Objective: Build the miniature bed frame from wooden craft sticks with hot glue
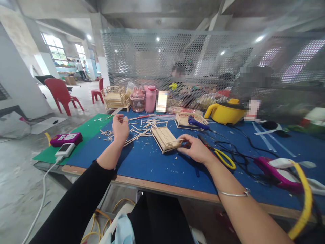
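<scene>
My right hand (194, 149) pinches the near right corner of a small model bed made of thin wooden sticks (166, 138), which stands slightly tilted on the blue mat. My left hand (121, 128) is raised above the mat to the left, its fingers curled together; what they hold, if anything, is hidden. Loose wooden sticks (146, 130) lie scattered between the left hand and the model. Behind the model sits a similar stick piece (180, 122), with a blue glue gun (198, 123) resting on it. Yellow-handled pliers (224, 159) lie just right of my right hand.
A yellow electric pot (225, 113), a pink flask (150, 100) and stacked stick furniture (115, 98) line the back, before a perforated metal screen (152, 57). Black cables (228, 149) run across the right side. A purple case (66, 139) lies at the left edge.
</scene>
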Available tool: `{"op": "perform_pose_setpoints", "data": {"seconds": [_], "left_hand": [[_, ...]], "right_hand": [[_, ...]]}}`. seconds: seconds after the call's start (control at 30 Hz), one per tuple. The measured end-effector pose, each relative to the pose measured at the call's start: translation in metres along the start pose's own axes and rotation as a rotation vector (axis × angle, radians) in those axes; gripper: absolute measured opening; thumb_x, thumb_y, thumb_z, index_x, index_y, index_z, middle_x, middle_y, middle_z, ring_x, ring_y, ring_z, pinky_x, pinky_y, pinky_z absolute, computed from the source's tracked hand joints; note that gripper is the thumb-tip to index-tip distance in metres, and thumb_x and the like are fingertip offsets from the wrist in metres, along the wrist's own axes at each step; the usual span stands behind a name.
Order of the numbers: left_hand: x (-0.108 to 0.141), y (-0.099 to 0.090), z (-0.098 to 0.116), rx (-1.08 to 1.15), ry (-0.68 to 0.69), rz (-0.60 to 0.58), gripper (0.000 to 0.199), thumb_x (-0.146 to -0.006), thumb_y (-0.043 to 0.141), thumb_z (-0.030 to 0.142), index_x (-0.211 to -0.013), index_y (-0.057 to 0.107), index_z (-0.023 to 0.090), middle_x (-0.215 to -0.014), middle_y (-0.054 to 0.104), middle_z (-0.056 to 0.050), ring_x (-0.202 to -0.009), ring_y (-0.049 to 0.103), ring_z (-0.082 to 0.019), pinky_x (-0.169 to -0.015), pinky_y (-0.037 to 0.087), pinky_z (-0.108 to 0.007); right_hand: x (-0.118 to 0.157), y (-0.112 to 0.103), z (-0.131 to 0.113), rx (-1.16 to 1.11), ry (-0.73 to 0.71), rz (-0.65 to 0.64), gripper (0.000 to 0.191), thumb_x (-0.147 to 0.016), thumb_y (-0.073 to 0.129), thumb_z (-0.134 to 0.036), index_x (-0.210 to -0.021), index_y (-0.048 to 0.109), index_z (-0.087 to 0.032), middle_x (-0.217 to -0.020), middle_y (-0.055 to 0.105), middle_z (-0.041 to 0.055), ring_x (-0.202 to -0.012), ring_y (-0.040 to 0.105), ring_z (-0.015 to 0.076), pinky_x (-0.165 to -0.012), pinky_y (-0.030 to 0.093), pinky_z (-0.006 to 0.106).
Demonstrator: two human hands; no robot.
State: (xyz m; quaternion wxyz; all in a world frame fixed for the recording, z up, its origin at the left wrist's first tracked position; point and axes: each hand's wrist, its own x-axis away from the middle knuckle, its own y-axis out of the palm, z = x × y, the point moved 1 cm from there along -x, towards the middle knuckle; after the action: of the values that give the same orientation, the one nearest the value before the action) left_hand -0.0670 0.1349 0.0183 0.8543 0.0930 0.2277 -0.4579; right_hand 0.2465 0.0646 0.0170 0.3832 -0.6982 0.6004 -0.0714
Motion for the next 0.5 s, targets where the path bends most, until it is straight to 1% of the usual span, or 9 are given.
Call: {"op": "perform_pose_setpoints", "data": {"seconds": [0.1,0.23,0.37,0.5], "left_hand": [[0.005,0.005,0.0,-0.071,-0.018,-0.051,0.021,-0.081,0.053,0.028,-0.098,0.053,0.016,-0.073,0.055,0.001,-0.061,0.05,-0.012,-0.061,0.04,-0.024],[0.017,0.012,0.004,-0.156,0.007,-0.232,0.016,-0.079,0.056,0.027,-0.09,0.057,0.017,-0.073,0.057,0.0,-0.064,0.051,-0.013,-0.063,0.04,-0.025],[0.027,0.018,0.003,-0.217,0.042,-0.427,0.013,-0.077,0.058,0.028,-0.085,0.06,0.018,-0.073,0.061,0.001,-0.061,0.051,-0.013,-0.062,0.039,-0.025],[0.03,0.021,0.0,-0.258,0.052,-0.536,0.014,-0.077,0.058,0.028,-0.086,0.062,0.018,-0.076,0.065,-0.001,-0.063,0.055,-0.014,-0.063,0.042,-0.026]], "right_hand": [[0.001,-0.002,-0.002,0.11,-0.015,0.038,0.012,-0.066,0.067,-0.02,-0.076,0.061,-0.021,-0.075,0.064,0.0006,-0.065,0.056,0.0155,-0.062,0.045,0.029],[0.002,-0.003,-0.008,0.226,-0.012,0.076,0.01,-0.065,0.066,-0.023,-0.072,0.059,-0.021,-0.068,0.061,-0.0014,-0.06,0.053,0.0146,-0.061,0.041,0.027],[0.002,-0.006,-0.007,0.303,0.019,0.128,0.015,-0.067,0.063,-0.023,-0.081,0.061,-0.019,-0.068,0.061,-0.0005,-0.062,0.054,0.0154,-0.063,0.042,0.028],[-0.001,-0.007,0.0,0.336,0.035,0.143,0.025,-0.069,0.062,-0.021,-0.093,0.063,-0.018,-0.077,0.065,0.0027,-0.069,0.058,0.0174,-0.068,0.044,0.03]]}}
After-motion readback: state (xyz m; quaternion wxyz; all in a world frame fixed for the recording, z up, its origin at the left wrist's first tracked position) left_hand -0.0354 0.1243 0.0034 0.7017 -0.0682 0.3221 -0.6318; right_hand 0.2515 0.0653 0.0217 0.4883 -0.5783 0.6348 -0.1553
